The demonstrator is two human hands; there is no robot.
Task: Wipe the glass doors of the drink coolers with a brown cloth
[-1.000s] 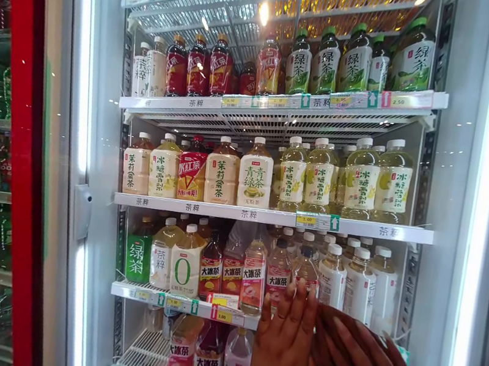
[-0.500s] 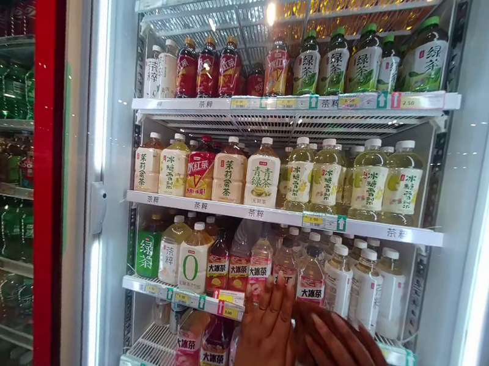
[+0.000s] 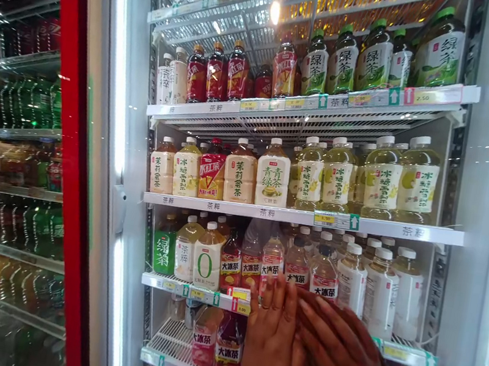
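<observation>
In the head view my left hand [image 3: 270, 338] is raised in front of a lower shelf of bottled drinks, back toward me, fingers pointing up. Nothing shows in it. Beside it on the right is my right hand [image 3: 340, 353], fingers stretched out and slanting up to the left; its fingertips overlap or meet the edge of my left hand. I cannot make out anything held between the two. Nearest behind them are iced tea bottles with pink and red labels [image 3: 296, 271], partly covered by my fingers.
A lit drinks cooler holds several shelves, with bottles of pale yellow pear drink [image 3: 381, 183], green tea [image 3: 375, 58] and red-labelled tea [image 3: 237, 73]. White shelf edges carry price tags [image 3: 325, 219]. At the left, a red frame [image 3: 66, 118] borders a second cooler with bottles [image 3: 46, 102].
The shelves have shifted right in the picture, and more of the left cooler shows. Both hands stay raised together, with my right hand slightly higher and closer against the left.
</observation>
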